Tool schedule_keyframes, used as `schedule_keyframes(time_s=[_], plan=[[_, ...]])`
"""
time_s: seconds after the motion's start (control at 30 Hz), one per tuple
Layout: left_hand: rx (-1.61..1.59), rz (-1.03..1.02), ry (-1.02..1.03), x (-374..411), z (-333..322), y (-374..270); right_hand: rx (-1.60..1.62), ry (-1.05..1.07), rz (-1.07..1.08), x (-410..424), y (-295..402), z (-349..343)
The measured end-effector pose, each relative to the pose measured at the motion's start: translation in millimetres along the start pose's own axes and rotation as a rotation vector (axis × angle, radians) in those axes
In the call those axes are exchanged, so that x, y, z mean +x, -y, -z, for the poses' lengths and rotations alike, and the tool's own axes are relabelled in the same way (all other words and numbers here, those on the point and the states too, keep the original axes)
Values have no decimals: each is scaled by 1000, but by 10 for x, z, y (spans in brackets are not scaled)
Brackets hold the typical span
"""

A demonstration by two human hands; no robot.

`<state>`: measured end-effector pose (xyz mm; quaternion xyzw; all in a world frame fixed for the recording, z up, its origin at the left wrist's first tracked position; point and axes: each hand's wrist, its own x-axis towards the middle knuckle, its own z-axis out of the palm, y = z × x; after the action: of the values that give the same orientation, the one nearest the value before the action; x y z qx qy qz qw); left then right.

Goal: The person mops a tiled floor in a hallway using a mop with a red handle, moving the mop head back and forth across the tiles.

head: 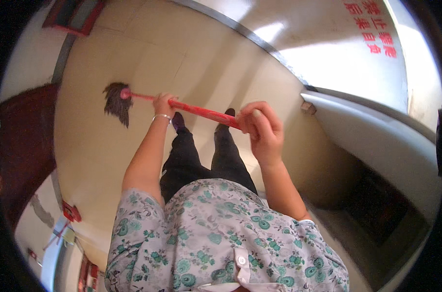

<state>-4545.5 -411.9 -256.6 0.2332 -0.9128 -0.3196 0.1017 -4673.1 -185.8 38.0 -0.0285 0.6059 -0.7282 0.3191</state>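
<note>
A mop with a red handle [202, 111] stretches across in front of my body. My left hand [164, 105], with a bracelet at the wrist, grips the lower part of the shaft. Around the upper end of the handle, my right hand [263, 126] is closed; its fingers hide the tip. The dark, stringy mop head [117, 102] lies on the pale floor [151, 65] to the left, fanned out below its pink socket [125, 93]. My dark shoes [178, 122] stand under the handle, a little apart.
A dark reddish-brown door [27, 146] stands at the left. Red-framed box [75, 16] sits at the upper left, and a small red object [71, 211] lower down. A shiny low wall [334, 43] with red writing borders the right. Beside it, a white partition [381, 142] adjoins a dark recess [374, 204].
</note>
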Motion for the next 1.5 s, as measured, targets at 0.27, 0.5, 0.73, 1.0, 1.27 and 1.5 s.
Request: schedule_keyframes(time_s=[0.27,0.5,0.73,1.0,1.27,1.5], plan=[[101,-165,345,516,-1257,-1677,-38,-422,131,-528,664,1428],[144,-325,1104,57,-2201,-3934,-189,-858,240,-1677,1445,2580],[30,-652,1411,-28,-2249,-5297,-487,-918,342,-2236,1913,3097],[141,-636,1350,668,-2175,-4404,-12,-916,333,-1793,1236,3150],[282,-273,988,2858,-1380,-2006,193,-525,253,1187,874,1832],[460,-120,488,3643,-167,649,-287,-211,267,2948,198,-63]])
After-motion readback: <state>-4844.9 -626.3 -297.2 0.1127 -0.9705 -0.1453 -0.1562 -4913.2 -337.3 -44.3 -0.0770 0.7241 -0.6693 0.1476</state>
